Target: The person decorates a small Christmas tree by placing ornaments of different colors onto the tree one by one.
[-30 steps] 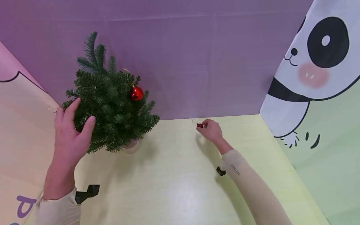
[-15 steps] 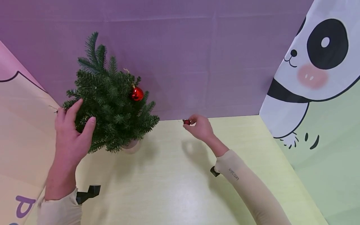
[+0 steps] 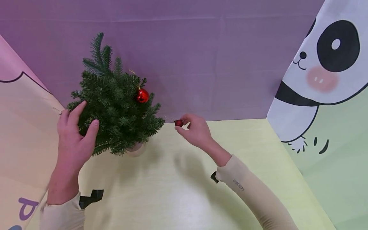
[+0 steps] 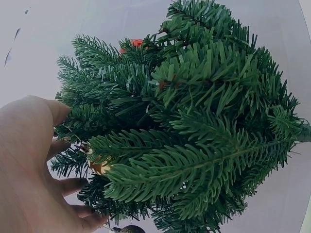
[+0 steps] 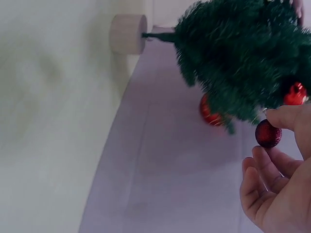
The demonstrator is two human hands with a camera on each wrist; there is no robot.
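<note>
A small artificial Christmas tree (image 3: 115, 110) stands at the left of the table. My left hand (image 3: 75, 140) touches its left side, thumb and fingers spread against the branches. The left wrist view shows those fingertips among the needles, near a partly hidden gold ornament (image 4: 98, 166). To the right of the tree, my right hand (image 3: 198, 131) pinches a small dark red Christmas ball (image 3: 179, 123) between thumb and fingers. A thin hanging loop extends from this ball toward the right-hand branches. On the tree's upper right hangs a larger shiny red ball (image 3: 142, 95).
The tree's round pale base (image 5: 128, 34) rests on the light wooden table (image 3: 172, 191). A purple cloth backdrop (image 3: 187, 64) rises behind the table. Printed panels flank it, the right one with a panda (image 3: 322, 76). Another dark ball (image 4: 129, 229) shows below the branches.
My right hand has moved left with the dark red ball, from the table's back middle to close beside the tree. My left hand keeps its place at the tree.
</note>
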